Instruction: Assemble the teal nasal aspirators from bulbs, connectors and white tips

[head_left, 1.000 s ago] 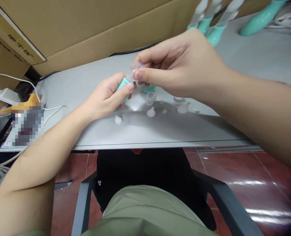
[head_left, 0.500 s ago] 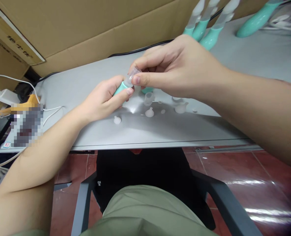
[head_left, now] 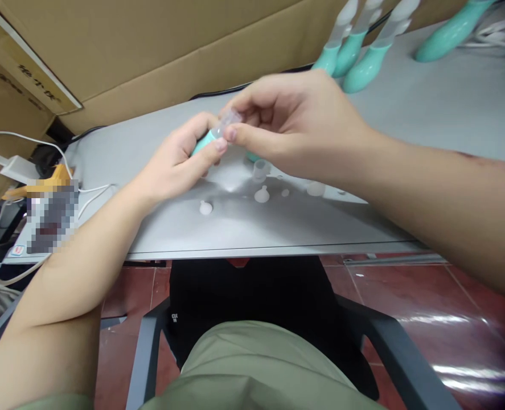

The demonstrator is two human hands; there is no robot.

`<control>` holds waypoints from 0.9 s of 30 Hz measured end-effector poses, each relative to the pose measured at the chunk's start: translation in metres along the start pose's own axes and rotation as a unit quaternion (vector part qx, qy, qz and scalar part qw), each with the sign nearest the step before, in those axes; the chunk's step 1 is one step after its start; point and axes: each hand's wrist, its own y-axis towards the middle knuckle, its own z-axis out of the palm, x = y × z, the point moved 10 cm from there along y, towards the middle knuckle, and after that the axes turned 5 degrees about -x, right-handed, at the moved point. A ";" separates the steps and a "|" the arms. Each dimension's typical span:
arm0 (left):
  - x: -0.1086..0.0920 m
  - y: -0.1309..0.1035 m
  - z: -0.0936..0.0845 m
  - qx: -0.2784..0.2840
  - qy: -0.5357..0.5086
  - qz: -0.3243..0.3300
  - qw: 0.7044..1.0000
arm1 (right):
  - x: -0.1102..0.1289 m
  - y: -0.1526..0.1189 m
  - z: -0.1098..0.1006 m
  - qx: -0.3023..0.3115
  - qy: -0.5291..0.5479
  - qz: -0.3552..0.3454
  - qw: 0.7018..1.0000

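Now the right hand point(head_left: 295, 122), pinching a clear tube point(head_left: 228, 121), hides less of the upper-right bottles point(head_left: 365, 69) — left hand point(head_left: 177, 154) clamped round a teal bulb point(head_left: 203, 142), table edge point(head_left: 235, 251) below centre.

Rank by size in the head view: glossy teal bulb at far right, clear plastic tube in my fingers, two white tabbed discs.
1. Glossy teal bulb
2. Clear plastic tube
3. Left white disc and right white disc: too alike to rank
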 end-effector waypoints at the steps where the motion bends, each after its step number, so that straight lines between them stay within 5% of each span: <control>1: 0.003 0.002 -0.005 -0.020 -0.012 0.006 1.000 | 0.004 -0.002 -0.005 -0.036 -0.011 -0.015 0.999; 4: 0.012 0.005 -0.016 -0.062 -0.017 0.010 0.998 | 0.033 -0.013 -0.006 -0.065 -0.099 -0.122 0.985; 7: 0.014 0.007 -0.020 -0.069 0.023 -0.001 0.997 | 0.050 -0.033 0.035 0.093 -0.218 -0.232 0.943; 10: 0.010 0.006 -0.021 -0.073 0.037 -0.005 0.997 | 0.039 -0.055 0.077 0.258 -0.322 -0.263 0.872; 14: 0.008 0.005 -0.014 -0.052 0.022 0.008 0.998 | 0.029 -0.063 0.097 0.323 -0.362 -0.259 0.835; 18: 0.012 0.003 -0.012 -0.038 0.033 0.007 0.999 | 0.032 -0.061 0.096 0.331 -0.335 -0.252 0.845; 21: 0.007 0.003 -0.011 -0.028 0.040 0.025 0.998 | 0.037 -0.050 0.081 0.299 -0.278 -0.223 0.885; 24: 0.001 0.003 -0.007 -0.003 0.028 0.054 0.998 | 0.049 -0.032 0.043 0.174 -0.186 -0.223 0.941; 27: 0.003 0.003 -0.003 0.013 0.022 0.060 0.998 | 0.046 -0.013 -0.001 0.038 -0.170 -0.200 0.964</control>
